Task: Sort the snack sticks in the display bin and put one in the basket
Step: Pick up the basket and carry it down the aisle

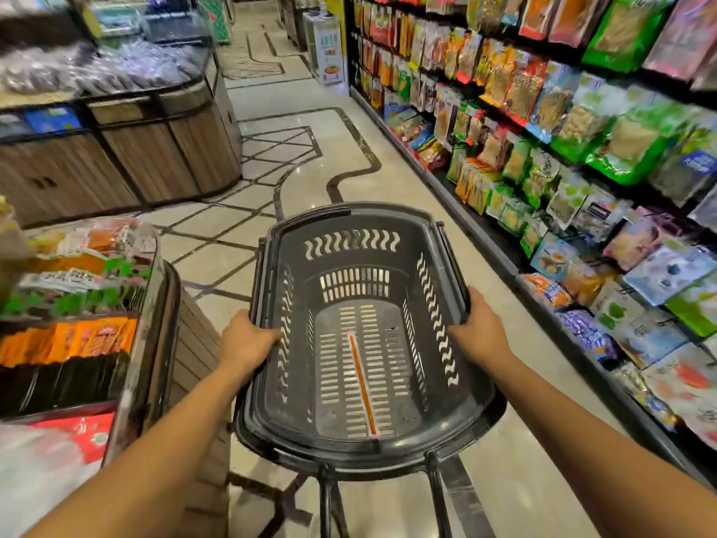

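Polished cream floor tiles (310, 122) with dark inlaid lines run down a shop aisle, with shelves (562, 122) of bagged snacks along the right side. At the left stands a display bin (155, 304) with a clear front wall, packed with orange, green, dark and red packets. A dark plastic basket (349, 223) with slotted walls is held out over the floor in the middle. The left hand (246, 343) grips the basket's left rim, its fingers curled over the edge into the inside. The right hand (479, 332) grips the right rim in the same way. One snack stick (362, 384), thin and orange in a clear wrapper, lies lengthwise on the basket's slotted bottom, between the two hands.
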`<state>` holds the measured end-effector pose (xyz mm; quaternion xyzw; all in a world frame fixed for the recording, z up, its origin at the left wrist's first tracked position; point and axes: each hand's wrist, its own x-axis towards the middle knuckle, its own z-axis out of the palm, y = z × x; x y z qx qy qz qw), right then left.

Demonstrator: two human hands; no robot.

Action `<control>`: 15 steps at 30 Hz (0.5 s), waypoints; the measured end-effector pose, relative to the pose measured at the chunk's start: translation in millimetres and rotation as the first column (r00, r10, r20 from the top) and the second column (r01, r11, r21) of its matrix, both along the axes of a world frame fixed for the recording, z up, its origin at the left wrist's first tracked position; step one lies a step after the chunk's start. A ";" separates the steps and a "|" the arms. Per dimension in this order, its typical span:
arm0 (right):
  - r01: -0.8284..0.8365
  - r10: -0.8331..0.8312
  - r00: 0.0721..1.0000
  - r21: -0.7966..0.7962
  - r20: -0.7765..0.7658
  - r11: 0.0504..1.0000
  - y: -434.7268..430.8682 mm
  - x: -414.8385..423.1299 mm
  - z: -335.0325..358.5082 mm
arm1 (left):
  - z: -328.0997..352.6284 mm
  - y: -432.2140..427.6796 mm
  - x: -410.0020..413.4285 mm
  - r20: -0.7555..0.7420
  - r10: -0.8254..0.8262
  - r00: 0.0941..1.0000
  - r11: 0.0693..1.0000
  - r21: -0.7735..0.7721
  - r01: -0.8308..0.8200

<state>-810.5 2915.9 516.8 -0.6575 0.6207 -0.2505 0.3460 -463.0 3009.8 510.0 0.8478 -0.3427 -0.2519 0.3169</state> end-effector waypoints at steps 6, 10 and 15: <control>-0.025 0.025 1.000 0.007 -0.013 1.000 -74.0 9.4 14.7 | 1.8 -75.3 13.9 -0.031 -0.011 0.999 1.000 0.004 0.011; -0.024 0.025 0.999 0.019 -0.040 1.000 -141.2 24.0 16.7 | -4.4 -143.6 23.6 -0.059 -0.008 0.998 1.000 0.017 0.009; -0.007 0.010 0.998 0.050 -0.065 0.999 -239.9 46.2 19.0 | -15.9 -255.8 47.1 -0.104 -0.020 0.994 0.999 0.030 0.023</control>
